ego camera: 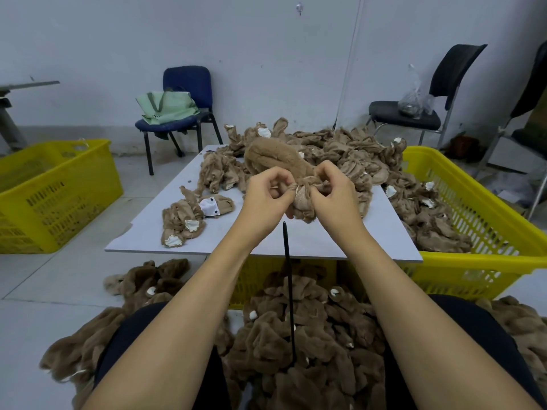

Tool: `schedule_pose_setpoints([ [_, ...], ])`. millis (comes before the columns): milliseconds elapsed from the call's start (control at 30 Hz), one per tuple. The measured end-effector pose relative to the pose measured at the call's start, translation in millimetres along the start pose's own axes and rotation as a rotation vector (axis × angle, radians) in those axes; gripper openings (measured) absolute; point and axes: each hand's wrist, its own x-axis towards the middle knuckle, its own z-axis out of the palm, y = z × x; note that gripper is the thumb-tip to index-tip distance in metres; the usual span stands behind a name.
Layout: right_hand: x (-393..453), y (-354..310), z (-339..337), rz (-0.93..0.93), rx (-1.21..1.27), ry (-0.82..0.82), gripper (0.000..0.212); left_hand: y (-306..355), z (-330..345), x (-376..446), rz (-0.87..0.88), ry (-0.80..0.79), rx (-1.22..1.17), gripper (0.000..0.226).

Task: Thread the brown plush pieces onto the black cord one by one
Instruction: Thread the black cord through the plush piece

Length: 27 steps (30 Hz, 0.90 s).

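A brown plush piece (275,158) is held up over the grey board (296,241), its furry end pointing away from me. My left hand (266,199) pinches its gathered opening from the left. From the right, my right hand (334,196) grips the same bunched fabric. A stiff black cord (289,288) stands upright just below my hands, its tip close under them. Its lower end disappears into a heap of brown plush pieces (299,344) between my knees.
Loose plush pieces (340,149) cover the far half of the board and spill into the yellow crate (485,220) on the right. Another yellow crate (44,193) stands at left. A blue chair (183,113) and a black chair (414,113) stand by the wall.
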Motion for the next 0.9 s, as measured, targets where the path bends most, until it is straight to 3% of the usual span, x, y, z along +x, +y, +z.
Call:
schedule_pose_setpoints([
  [167, -2, 6, 7, 0.396, 0.484, -0.008, 0.013, -9, -5, -5, -0.157, 0.158, -0.347, 0.009],
  [433, -18, 10, 9, 0.542, 0.599, -0.116, 0.044, -12, -4, -8, -0.099, -0.032, -0.014, 0.032],
  [600, -14, 6, -2, 0.662, 0.801, -0.238, 0.025, -13, -12, -7, -0.097, -0.110, 0.208, 0.043],
  [700, -11, 9, -5, 0.654, 0.709, -0.362, 0.053, -11, -7, -10, 0.025, -0.209, 0.270, 0.031],
  [800, -13, 10, 3, 0.728, 0.545, -0.323, 0.073, -12, 1, -14, 0.114, -0.300, 0.307, 0.022],
  [900, -13, 14, 9, 0.829, 0.493, -0.299, 0.061, -15, 2, -14, 0.115, -0.314, 0.305, 0.019],
])
